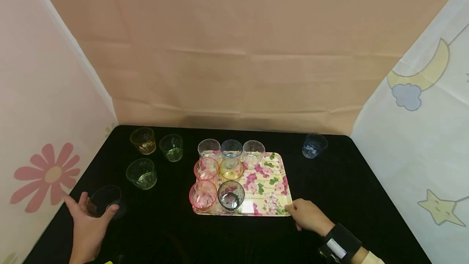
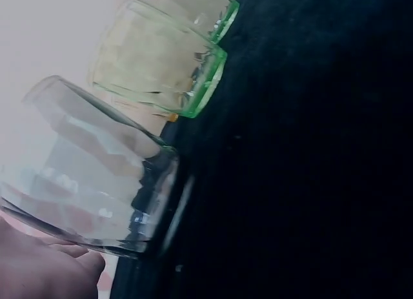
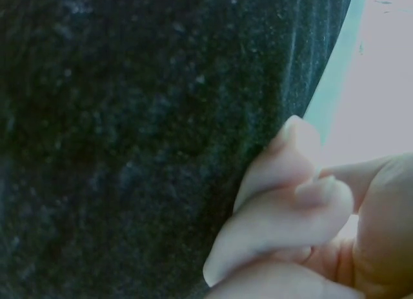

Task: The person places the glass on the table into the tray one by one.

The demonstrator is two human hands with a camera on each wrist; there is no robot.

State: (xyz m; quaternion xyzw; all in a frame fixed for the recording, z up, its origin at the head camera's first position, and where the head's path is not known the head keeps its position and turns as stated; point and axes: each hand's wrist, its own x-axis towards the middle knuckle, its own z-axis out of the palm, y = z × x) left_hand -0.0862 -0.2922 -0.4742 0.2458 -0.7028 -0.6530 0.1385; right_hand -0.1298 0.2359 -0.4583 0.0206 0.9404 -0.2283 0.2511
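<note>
On the left, my left hand is at a smoky grey glass, its thumb and fingers spread around the near side. In the left wrist view, that grey glass stands on the black surface, with fingers right beside its wall. My right hand pinches the near right corner of a floral tray. Curled fingers show at the tray's pale edge in the right wrist view. Pink glasses, a yellow glass, a dark glass and others fill the tray's left and back.
Two green glasses, one nearer and one farther, stand left of the tray beside an amber glass. A bluish glass stands at the back right. Paper walls border the black table on three sides.
</note>
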